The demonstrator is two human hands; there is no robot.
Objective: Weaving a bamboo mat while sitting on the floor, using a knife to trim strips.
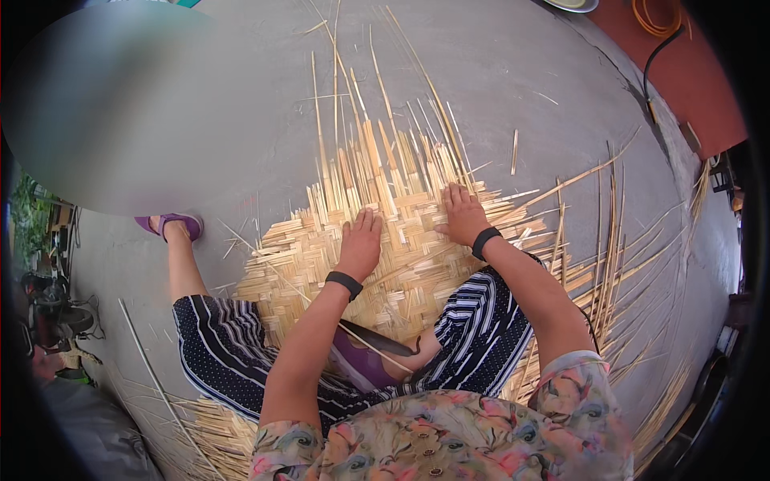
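Observation:
A partly woven mat of split bamboo strips [393, 264] lies on the floor beneath me, with long loose strips fanning out from its far and right edges. My left hand [360, 242] rests palm down on the weave left of centre, fingers extended. My right hand [464, 216] lies open on the weave farther right and slightly farther away, near the upright strip ends. Each wrist has a dark band. Below my hands, a dark blade with a hooked end [377, 340] lies by my foot and purple footwear [361, 365], partly hidden by my left arm.
Grey concrete floor [561, 72] surrounds the mat. Loose strips [658, 240] spread to the right, and more [216, 437] lie behind at lower left. A red surface [682, 88] with an orange coil and black hose is at upper right. Dark machinery [56, 313] stands at the left edge.

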